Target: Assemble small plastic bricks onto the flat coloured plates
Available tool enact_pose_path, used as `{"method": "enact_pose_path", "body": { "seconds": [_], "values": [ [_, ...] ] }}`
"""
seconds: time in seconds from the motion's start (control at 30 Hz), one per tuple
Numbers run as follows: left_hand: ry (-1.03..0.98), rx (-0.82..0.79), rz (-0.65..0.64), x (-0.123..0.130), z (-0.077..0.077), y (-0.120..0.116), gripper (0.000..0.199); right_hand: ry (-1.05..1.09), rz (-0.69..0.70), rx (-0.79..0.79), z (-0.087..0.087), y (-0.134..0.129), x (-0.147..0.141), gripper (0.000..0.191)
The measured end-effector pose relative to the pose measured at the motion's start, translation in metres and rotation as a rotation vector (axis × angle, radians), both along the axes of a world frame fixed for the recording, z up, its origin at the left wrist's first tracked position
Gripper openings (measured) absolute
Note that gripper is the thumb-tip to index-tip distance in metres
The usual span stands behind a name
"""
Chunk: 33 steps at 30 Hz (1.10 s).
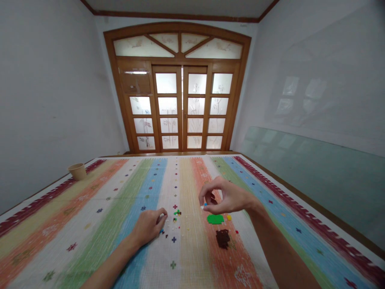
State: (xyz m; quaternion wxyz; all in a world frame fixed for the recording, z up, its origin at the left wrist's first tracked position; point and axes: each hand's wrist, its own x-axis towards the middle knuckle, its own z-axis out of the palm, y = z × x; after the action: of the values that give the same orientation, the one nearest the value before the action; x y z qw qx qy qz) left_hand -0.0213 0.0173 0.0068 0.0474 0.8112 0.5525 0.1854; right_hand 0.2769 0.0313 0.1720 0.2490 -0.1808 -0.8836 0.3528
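Observation:
Between the thumb and forefinger of my right hand [228, 196] is a small white and blue toy brick [204, 206], raised above the cloth. Just below that hand lies a flat green studded plate [215, 219], with a small yellow piece [229, 217] at its right. Nearer to me sits a dark brown clump of small pieces [222, 239]. My left hand [148, 226] rests on the cloth with its fingers curled together; something whitish shows at the fingertips, too small to name. Loose tiny bricks [177, 213] in green, yellow, white and brown lie just right of it.
A striped tablecloth [192, 265] covers the table. A tan cup [77, 171] stands near the far left edge. One small red piece [237, 232] lies beside my right forearm. Wooden doors with glass panes [182, 108] stand beyond the table, with walls on both sides.

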Motion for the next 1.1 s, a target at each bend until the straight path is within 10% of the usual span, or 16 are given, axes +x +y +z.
{"method": "enact_pose_path", "body": {
  "seconds": [0.4,0.67,1.1],
  "values": [
    [-0.001,0.011,-0.004,0.0,-0.001,0.0,0.027,-0.088,-0.171,0.048,0.001,0.01,0.008,0.008],
    [-0.008,0.023,-0.013,-0.001,-0.004,0.002,0.028,-0.263,-0.469,0.162,-0.027,0.048,0.02,0.011],
    [-0.001,0.009,-0.006,0.0,-0.001,0.0,0.029,-0.466,-0.553,0.111,-0.069,0.094,0.031,0.016]
  ]
}}
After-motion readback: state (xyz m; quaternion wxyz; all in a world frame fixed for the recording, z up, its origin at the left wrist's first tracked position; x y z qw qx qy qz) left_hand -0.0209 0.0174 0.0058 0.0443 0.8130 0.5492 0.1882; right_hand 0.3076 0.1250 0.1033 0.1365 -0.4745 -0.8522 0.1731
